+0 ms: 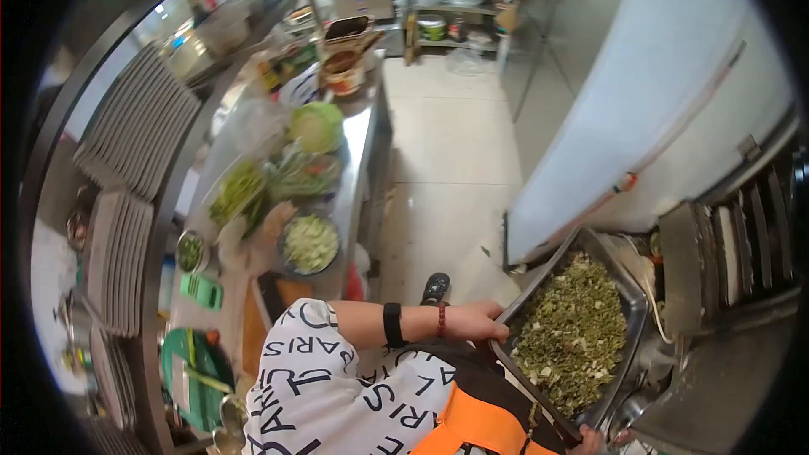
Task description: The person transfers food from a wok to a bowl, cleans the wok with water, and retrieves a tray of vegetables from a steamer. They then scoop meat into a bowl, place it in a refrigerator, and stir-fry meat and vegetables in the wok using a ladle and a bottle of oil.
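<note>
A rectangular metal tray filled with chopped green vegetables is held out in front of me, next to an open cabinet with racks. My left hand, with a black wristband and a red bead bracelet on that arm, grips the tray's near long edge. Only the fingertips of my right hand show at the bottom of the view, closed on the tray's lower corner. I wear a white printed shirt and an orange apron.
A steel counter on the left carries a cabbage, a bowl of chopped vegetables, leafy greens and pots. Stacked trays line the far left. A white cabinet door stands open; racks sit to the right.
</note>
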A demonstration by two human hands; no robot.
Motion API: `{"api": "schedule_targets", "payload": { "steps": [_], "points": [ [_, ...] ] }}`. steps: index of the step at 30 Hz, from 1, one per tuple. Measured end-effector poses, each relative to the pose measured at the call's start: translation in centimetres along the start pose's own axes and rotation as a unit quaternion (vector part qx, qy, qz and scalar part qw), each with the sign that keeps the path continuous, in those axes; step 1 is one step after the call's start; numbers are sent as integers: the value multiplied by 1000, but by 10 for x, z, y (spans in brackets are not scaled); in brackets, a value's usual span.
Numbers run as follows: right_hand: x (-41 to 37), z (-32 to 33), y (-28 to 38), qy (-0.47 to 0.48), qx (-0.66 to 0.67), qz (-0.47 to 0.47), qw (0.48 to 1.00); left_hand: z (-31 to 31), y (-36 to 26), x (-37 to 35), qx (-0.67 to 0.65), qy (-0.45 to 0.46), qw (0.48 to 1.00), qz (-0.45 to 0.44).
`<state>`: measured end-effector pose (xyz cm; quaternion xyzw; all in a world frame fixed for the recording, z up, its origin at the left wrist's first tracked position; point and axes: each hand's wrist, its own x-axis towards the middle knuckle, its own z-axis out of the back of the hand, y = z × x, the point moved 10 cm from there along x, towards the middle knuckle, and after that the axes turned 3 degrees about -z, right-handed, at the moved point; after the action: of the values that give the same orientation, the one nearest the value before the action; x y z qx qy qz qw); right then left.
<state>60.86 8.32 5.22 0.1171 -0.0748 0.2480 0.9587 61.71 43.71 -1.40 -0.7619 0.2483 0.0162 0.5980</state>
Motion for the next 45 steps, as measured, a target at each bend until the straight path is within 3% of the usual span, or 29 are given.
{"api": "schedule_targets", "payload": {
  "steps": [4,5,7,8,9,11,13,14,15,16,17,18,19,21,22,24,26,29,32,41,45],
  "points": [
    [54,-1,10,7,308,9,951,0,22,-13,8,-95,995,21],
    [63,-3,-7,16,323,23,946,-10,16,-22,9,-118,993,26],
    [85,-15,-7,94,164,156,970,-27,14,-44,-176,-203,963,11],
    [95,-16,-3,118,114,208,964,-36,15,-52,-187,-221,957,10],
    [129,-38,-12,176,403,-22,898,-30,31,-54,-186,-257,948,-5],
    [171,-73,1,218,581,-123,775,-21,46,-75,-155,-355,922,-22],
    [210,-100,37,303,590,-40,747,-21,42,-101,-170,-428,887,-47],
    [223,-120,60,394,648,-89,646,-20,39,-115,-176,-482,856,-73],
    [246,-121,82,376,533,66,755,-22,40,-124,-177,-522,829,-98],
    [262,-113,129,381,525,80,757,5,37,-155,-211,-508,830,-96],
    [278,-104,174,385,518,94,758,8,41,-175,-272,-565,761,-167],
    [278,-110,191,402,659,-16,636,8,47,-196,-322,-614,681,-235],
    [284,-107,204,405,660,-16,633,9,51,-208,-321,-617,680,-234],
    [289,-96,231,451,645,15,617,24,49,-248,-358,-638,617,-291],
    [294,-98,241,454,645,10,615,38,47,-266,-359,-640,616,-286],
    [307,-132,257,478,588,-4,653,107,62,-313,-350,-676,555,-335],
    [307,-145,247,489,575,-24,656,152,89,-344,-369,-697,511,-343],
    [302,-161,223,492,559,-70,664,220,124,-386,-347,-709,514,-336],
    [298,-179,192,469,558,-135,671,270,163,-434,-317,-740,485,-341],
    [266,-215,94,435,503,-327,672,282,237,-481,-376,-741,487,-272],
    [319,-176,-4,250,506,-311,765,281,250,-487,-338,-777,476,-234]
  ]
}}
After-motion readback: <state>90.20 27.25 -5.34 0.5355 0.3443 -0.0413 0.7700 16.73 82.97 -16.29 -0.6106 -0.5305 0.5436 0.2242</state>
